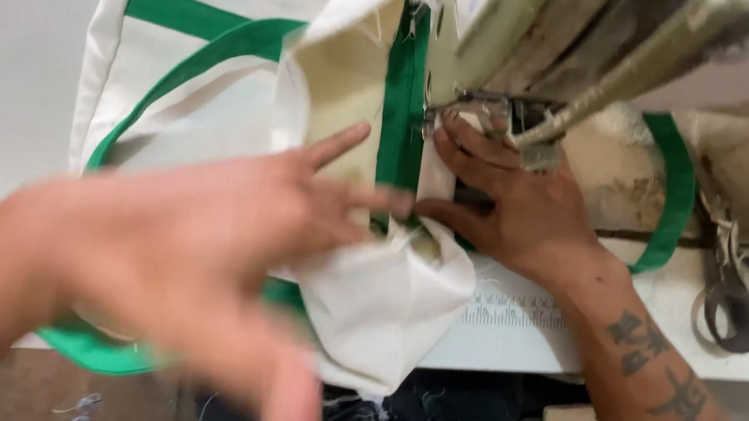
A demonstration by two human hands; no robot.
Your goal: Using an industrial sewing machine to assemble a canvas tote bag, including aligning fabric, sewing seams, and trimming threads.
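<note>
Bag: a cream canvas bag (216, 117) with green straps and green trim, bunched and partly folded, lying on the white sewing table (511, 334) and hanging over its near edge.
Green band: a vertical green strip (403, 101) runs up the cloth to the foot of the sewing machine (545, 32).
Left hand: the left hand (202, 238) is blurred, lying flat on the cloth, fingers spread and stretched toward the green band; it clasps nothing.
Right hand: the right hand (512, 203) rests just beside the machine's foot, fingers extended, pressing the cream fabric down; thumb along the fold, touching the left fingertips.
Nearby: grey scissors (741, 290) lie on the table, well apart to the right.
</note>
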